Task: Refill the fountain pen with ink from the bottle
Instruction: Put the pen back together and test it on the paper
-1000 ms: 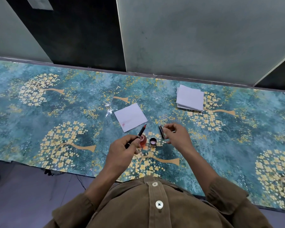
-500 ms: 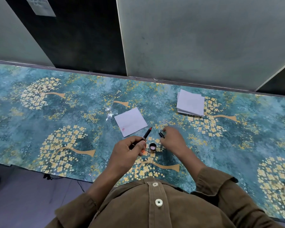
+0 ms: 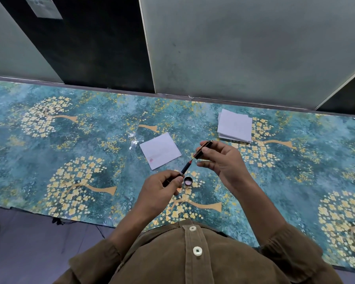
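My left hand [image 3: 161, 186] grips the dark fountain pen [image 3: 186, 168], its red-tipped nib end pointing up and right. My right hand [image 3: 221, 160] holds a black pen part with gold trim [image 3: 202, 149] raised above the table, its lower end close to the pen's tip. The small round ink bottle [image 3: 187, 180] stands open on the table just right of my left hand, below the pen. Whether the two pen parts touch is too small to tell.
A white paper square [image 3: 160, 150] with a red ink stain lies behind the bottle. A stack of white papers [image 3: 235, 126] lies at the back right. The patterned teal table cover [image 3: 90, 140] ends at grey wall panels [image 3: 244, 48].
My right hand has lifted the black pen part off the table and brought it up to the pen's tip. My left hand has raised the pen slightly above the bottle.
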Available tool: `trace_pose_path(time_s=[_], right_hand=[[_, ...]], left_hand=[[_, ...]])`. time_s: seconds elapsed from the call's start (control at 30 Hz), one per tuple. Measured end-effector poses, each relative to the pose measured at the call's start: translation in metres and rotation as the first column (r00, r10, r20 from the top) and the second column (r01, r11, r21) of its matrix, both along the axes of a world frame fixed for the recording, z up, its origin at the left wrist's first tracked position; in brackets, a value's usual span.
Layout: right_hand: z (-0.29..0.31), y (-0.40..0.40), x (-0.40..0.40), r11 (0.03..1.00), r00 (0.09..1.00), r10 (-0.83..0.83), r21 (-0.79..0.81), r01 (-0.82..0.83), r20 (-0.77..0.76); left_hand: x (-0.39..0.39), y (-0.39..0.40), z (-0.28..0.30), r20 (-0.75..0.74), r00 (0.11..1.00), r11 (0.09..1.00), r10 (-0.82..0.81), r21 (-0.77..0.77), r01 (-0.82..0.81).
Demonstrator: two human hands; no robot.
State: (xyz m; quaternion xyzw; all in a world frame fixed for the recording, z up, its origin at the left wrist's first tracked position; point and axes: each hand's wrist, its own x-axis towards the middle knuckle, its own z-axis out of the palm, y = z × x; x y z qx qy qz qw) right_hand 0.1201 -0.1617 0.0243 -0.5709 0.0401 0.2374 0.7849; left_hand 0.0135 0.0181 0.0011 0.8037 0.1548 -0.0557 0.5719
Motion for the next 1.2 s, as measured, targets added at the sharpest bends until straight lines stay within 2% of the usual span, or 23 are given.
trace_pose_path(time_s=[0.13,0.33,0.53,0.6,0.73,0.87,1.0,1.2], right_hand=[[0.002,-0.001,-0.003,0.999,0.998,0.005,-0.033,-0.003,0.055],[-0.001,0.005,-0.013,0.986,0.986,0.128,-0.116,-0.115,0.106],[-0.003,0.011,-0.023,0.953,0.967,0.243,-0.202,-0.224,0.077],[-0.003,0.011,-0.023,0.950,0.963,0.258,-0.198,-0.240,0.071],[0.000,0.008,-0.026,0.943,0.944,0.330,-0.048,-0.330,-0.008],[0.000,0.006,-0.029,0.943,0.940,0.332,0.042,-0.330,-0.073],[0.000,0.008,-0.030,0.948,0.946,0.317,0.000,-0.318,-0.058],[-0.004,0.014,-0.032,0.954,0.972,0.237,-0.193,-0.231,0.005]], left_hand=[[-0.002,0.002,0.000,0.003,1.000,1.000,-0.004,0.003,0.004],[-0.005,0.000,0.003,0.020,1.000,1.000,-0.015,-0.019,0.015],[-0.008,-0.004,0.006,0.048,0.999,1.000,-0.014,-0.016,0.015],[-0.008,-0.006,0.007,0.024,0.999,0.996,-0.036,-0.081,0.038],[-0.007,-0.008,0.016,-0.023,0.996,0.915,-0.087,-0.397,0.071],[-0.009,-0.010,0.019,-0.028,0.990,0.858,-0.140,-0.502,0.107],[-0.009,-0.012,0.016,-0.026,0.992,0.881,-0.120,-0.464,0.094],[-0.007,-0.014,0.011,-0.041,0.998,0.968,-0.050,-0.247,0.038]])
